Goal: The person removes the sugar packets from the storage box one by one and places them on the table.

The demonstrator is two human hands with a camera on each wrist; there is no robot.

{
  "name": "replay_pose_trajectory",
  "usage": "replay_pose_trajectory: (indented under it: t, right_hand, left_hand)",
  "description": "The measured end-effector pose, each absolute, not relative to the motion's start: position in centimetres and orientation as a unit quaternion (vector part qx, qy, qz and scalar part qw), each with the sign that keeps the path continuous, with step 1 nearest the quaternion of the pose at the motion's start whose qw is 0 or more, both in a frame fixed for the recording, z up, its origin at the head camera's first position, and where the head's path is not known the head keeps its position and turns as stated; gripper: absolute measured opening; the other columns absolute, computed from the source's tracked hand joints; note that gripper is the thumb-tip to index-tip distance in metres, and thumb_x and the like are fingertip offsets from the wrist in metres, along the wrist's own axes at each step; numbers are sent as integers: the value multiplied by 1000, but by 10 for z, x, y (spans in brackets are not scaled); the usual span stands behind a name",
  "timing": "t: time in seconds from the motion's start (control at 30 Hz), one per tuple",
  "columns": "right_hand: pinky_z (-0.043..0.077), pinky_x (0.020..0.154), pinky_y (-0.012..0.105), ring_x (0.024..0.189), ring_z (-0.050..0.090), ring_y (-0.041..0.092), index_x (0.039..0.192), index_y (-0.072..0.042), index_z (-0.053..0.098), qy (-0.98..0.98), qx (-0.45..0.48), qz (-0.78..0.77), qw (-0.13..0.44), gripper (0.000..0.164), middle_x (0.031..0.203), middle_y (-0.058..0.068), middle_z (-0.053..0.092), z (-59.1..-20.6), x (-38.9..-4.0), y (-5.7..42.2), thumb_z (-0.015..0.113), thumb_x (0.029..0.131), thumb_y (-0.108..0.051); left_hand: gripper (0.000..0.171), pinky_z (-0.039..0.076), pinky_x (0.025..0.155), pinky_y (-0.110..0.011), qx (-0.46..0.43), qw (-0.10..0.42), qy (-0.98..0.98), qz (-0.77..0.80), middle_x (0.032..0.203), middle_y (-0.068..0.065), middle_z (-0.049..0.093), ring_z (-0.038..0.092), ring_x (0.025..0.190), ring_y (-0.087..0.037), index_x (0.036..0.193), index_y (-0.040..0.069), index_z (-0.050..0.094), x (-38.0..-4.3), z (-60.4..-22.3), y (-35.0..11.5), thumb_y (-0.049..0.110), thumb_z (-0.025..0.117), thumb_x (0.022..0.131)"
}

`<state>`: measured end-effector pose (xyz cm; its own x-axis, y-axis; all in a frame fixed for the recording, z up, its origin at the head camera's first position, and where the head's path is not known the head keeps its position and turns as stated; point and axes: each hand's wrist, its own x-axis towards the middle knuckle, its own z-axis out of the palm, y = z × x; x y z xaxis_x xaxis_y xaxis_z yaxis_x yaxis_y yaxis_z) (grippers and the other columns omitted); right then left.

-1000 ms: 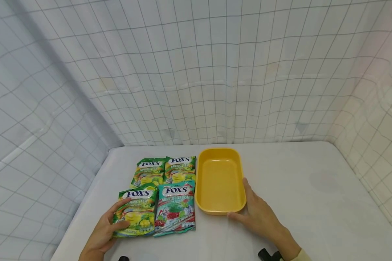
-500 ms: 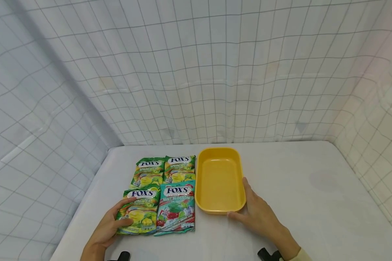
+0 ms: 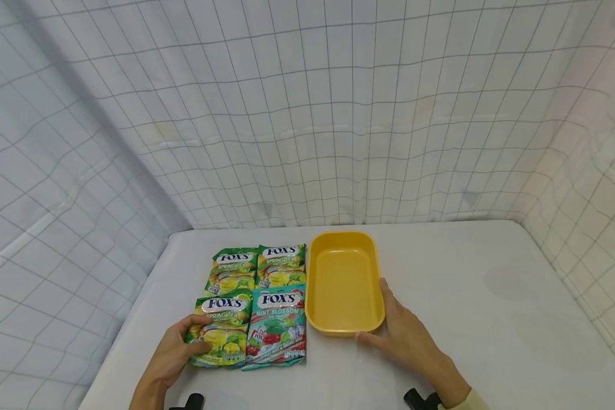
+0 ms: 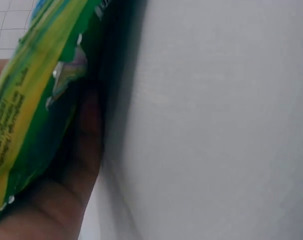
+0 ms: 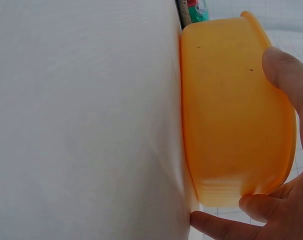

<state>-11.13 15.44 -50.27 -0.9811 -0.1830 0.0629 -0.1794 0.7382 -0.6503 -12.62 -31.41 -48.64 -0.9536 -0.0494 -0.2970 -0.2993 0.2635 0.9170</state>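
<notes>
In the head view, my left hand (image 3: 171, 350) holds the left edge of a green Fox's Spring Tea candy bag (image 3: 228, 330), thumb and forefinger lying over its front. The left wrist view shows that candy bag (image 4: 36, 100) close up, with the left hand (image 4: 56, 200) against its side. A teal Mint Blossom candy bag (image 3: 277, 333) lies right beside it. Behind these two are two more Spring Tea bags, one on the left (image 3: 233, 270) and one on the right (image 3: 282, 267). My right hand (image 3: 410, 336) grips the near right corner of a yellow plastic tray (image 3: 345, 330), which holds nothing.
A white cloth-covered table (image 3: 466, 307) lies under everything. White grid-patterned curtains (image 3: 338, 125) close in the back and both sides. Black wrist-camera parts (image 3: 422, 400) show at the front edge of the head view.
My left hand has slid the front Spring Tea bag slightly right and away, up beside the Mint Blossom bag. The right hand and the tray have stayed in place.
</notes>
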Motion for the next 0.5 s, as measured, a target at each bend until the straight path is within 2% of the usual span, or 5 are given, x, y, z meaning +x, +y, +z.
replay_pose_trajectory:
  t: [0.13,0.23,0.33,0.43,0.5]
  right_hand:
    - [42,108,55,138,45,40,164,-9,5,933,-98,-346,2,129,163,19,28,-503,-112,155,75,76,-72]
    - [41,108,56,138,45,40,164,-9,5,933,-95,-347,5,129,163,19,28,-503,-112,155,73,76,-74]
    - [41,108,56,138,45,40,164,-9,5,933,-93,-348,8,130,163,19,28,-503,-112,155,73,76,-74]
    - [41,109,56,139,44,40,164,-8,5,932,-95,-349,8,129,163,19,27,-502,-111,154,75,76,-72]
    - [41,109,56,139,44,40,164,-8,6,932,-97,-350,7,128,164,18,26,-502,-111,154,77,77,-69]
  left_hand:
    - [37,52,75,-25,-140,80,821,547,104,-9,59,55,94,-19,103,-4,58,-127,-486,-314,-7,81,74]
    - [34,51,72,-26,-154,68,829,534,96,-8,60,55,90,-19,96,-3,56,-125,-485,-314,-5,83,75]
    - [38,54,74,-25,-167,53,819,547,107,-10,63,59,90,-11,105,-5,57,-123,-486,-314,-1,84,78]
    - [56,56,79,-23,-177,40,798,574,128,-11,58,60,94,2,128,-6,53,-120,-486,-316,3,84,82]
    - [68,55,83,-21,-179,29,782,596,136,-8,53,59,97,7,140,-5,46,-118,-486,-318,3,83,84]
